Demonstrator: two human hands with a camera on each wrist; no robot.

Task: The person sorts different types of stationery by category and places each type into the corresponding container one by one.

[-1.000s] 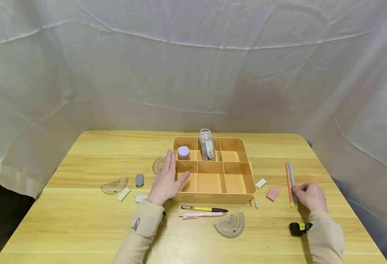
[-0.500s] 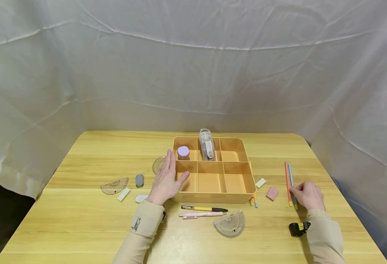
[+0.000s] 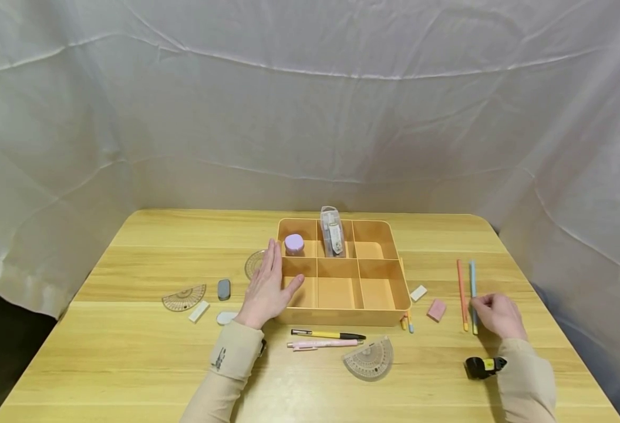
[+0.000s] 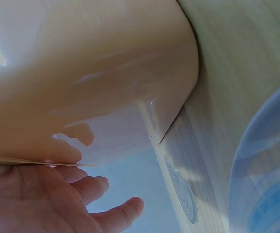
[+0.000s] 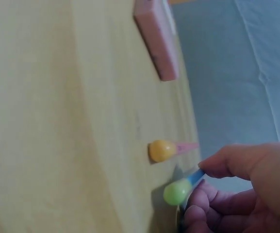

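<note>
My left hand (image 3: 265,292) rests with straight fingers along the left wall of an orange six-compartment organizer box (image 3: 337,317). In the left wrist view, its fingers (image 4: 115,218) lie by the rim. Thumb and fingers of my right hand (image 3: 500,315) pinch a blue pencil (image 3: 473,281) with a rounded yellow-green end (image 5: 177,191). That end looks slightly raised off the table in the right wrist view. Left of it, apart, lies a red pencil (image 3: 461,288) with a yellow end. A purple-lidded jar (image 3: 294,244) and a clear case (image 3: 332,232) stand in the back compartments.
Right of the box lie a white eraser (image 3: 418,293) and a pink eraser (image 3: 437,310). In front are a yellow pen (image 3: 326,335), a pink pen (image 3: 324,344) and a protractor (image 3: 370,359). Leftward lie another protractor (image 3: 184,298), a grey eraser (image 3: 223,289) and a white block (image 3: 198,311).
My right hand has shifted slightly left, then back right with the blue pencil, opening a gap between it and the red pencil. The left hand has stayed put.
</note>
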